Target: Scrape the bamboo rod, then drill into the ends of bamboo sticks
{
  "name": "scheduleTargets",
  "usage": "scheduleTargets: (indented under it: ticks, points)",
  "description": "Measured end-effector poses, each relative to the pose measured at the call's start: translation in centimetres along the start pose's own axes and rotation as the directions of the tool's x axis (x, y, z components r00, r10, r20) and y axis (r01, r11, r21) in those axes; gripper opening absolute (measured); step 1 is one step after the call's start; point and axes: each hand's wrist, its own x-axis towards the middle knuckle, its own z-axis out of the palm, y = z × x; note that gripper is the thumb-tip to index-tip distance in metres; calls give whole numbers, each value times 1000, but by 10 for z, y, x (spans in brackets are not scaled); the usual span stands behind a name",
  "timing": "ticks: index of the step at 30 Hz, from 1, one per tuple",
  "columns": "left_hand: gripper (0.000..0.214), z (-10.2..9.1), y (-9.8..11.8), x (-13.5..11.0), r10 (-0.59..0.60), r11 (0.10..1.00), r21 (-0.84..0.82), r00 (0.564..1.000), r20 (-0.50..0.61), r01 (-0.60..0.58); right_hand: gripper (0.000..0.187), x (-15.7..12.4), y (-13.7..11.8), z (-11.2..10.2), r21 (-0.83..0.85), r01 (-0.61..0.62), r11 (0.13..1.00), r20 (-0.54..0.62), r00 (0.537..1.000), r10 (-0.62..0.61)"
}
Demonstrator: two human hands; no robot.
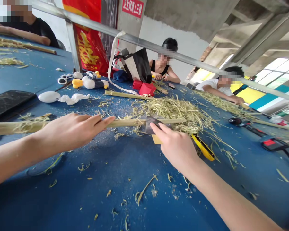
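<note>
A long pale bamboo strip [127,123] runs left to right across the table in front of me. My left hand [74,128] is closed over it, fingers stretched along its length. In my right hand [177,141] is a dark flat metal blade [151,125], pressed against the strip with my index and middle fingers on its face. A pale yellow piece [156,139] shows below the blade; whether it belongs to it I cannot tell. Beyond the strip's far end lies a heap of bamboo shavings [183,110]. A yellow-handled utility knife [204,149] rests beside my right hand.
A black phone [12,102] and a white oval object [48,97] lie at left, near duck-like toys [90,82]. A red box [145,88] and a bag [137,65] stand behind. A power tool [272,142] is at right. Three people sit across the blue table [98,192].
</note>
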Motion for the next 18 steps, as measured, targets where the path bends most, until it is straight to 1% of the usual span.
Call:
scheduleTargets:
  ticks: [1, 2, 3, 5, 6, 7, 8, 9, 11, 12, 13, 14, 15, 16, 18]
  points:
    - [62, -1, 1, 1, -7, 1000, 4, 1000, -5, 7, 73, 1, 3, 2, -5, -3, 1000, 1, 1000, 3]
    - [58, -1, 2, 1, -19, 1000, 0, 1000, -19, 19, 70, 2, 11, 6, -26, -53, 998, 20, 998, 54]
    - [54, -1, 3, 2, -35, 999, -10, 999, -33, 35, 66, 5, 21, 10, -57, -136, 989, 54, 989, 139]
    - [50, -1, 5, 4, -75, 997, -40, 995, -71, 72, 57, 10, 42, 18, -143, -302, 943, 113, 941, 318]
    - [49, -1, 6, 5, -100, 994, -54, 991, -88, 96, 55, 12, 49, 21, -163, -343, 925, 123, 923, 364]
    - [48, -1, 6, 6, -117, 992, -66, 988, -98, 111, 54, 13, 51, 21, -169, -356, 919, 121, 918, 378]
    - [46, -1, 7, 7, -126, 990, -79, 987, -103, 118, 55, 12, 47, 19, -158, -340, 927, 109, 927, 359]
    - [43, -1, 7, 7, -128, 989, -93, 986, -103, 118, 57, 10, 40, 16, -135, -298, 945, 94, 946, 311]
    - [40, -1, 6, 7, -126, 986, -119, 989, -81, 116, 64, 5, 19, 7, -71, -166, 984, 59, 984, 170]
    - [41, 0, 5, 6, -122, 985, -132, 991, -62, 113, 68, 3, 10, 3, -42, -100, 994, 56, 993, 102]
    - [43, 1, 4, 5, -121, 984, -140, 992, -44, 114, 70, 2, 5, 1, -22, -62, 998, 54, 997, 63]
    - [46, 3, 3, 4, -120, 983, -144, 992, -31, 114, 70, 2, 5, 1, -17, -57, 998, 60, 997, 58]
    - [48, 5, 2, 3, -118, 983, -146, 993, -24, 113, 69, 4, 9, 3, -30, -86, 996, 73, 993, 88]
    - [51, 6, 2, 1, -116, 981, -157, 993, -25, 111, 66, 6, 17, 6, -59, -146, 988, 92, 984, 151]
    - [56, 9, 1, -1, -121, 967, -230, 992, -40, 108, 59, 11, 34, 12, -143, -288, 947, 142, 941, 307]
